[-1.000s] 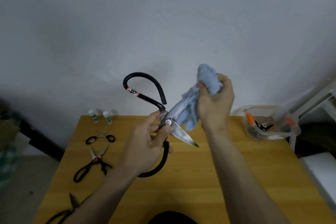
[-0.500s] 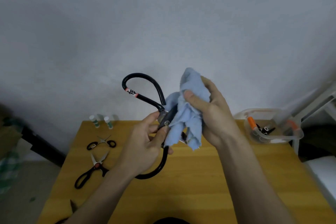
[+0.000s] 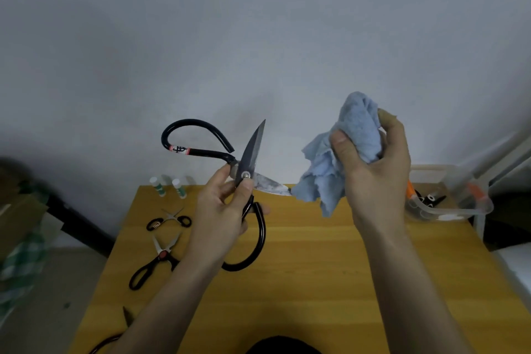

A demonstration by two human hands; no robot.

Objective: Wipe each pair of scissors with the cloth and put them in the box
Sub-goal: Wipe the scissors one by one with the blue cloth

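Two steel blades splayed: left hand (image 3: 227,210) grip pinches black-looped scissors (image 3: 248,165); right hand (image 3: 373,169) grip clutches fluffy blue cloth (image 3: 342,158).

both hands (image 3: 227,207) raised, fingers curled

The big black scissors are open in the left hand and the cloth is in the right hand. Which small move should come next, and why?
Probably bring the blue cloth onto the upright blade. The left hand holds the large scissors at the pivot with the blades spread wide, and the right hand grips the cloth beside the lower blade's tip. The upright blade stands bare, well apart from the cloth.
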